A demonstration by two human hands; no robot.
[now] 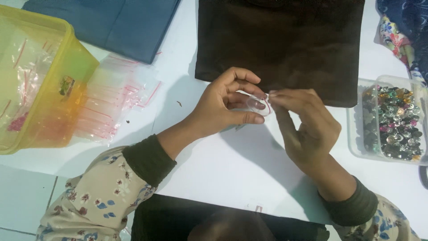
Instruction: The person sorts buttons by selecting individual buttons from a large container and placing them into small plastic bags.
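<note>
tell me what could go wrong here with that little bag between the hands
1. The small clear bag is pinched only at its edges by the left hand and right hand; the grip might slip.
2. The tray of gems sits close to the right wrist; a nudge could spill it.

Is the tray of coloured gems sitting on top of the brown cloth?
No, the clear tray of gems sits on the white surface to the right of the brown cloth, apart from it.
</note>
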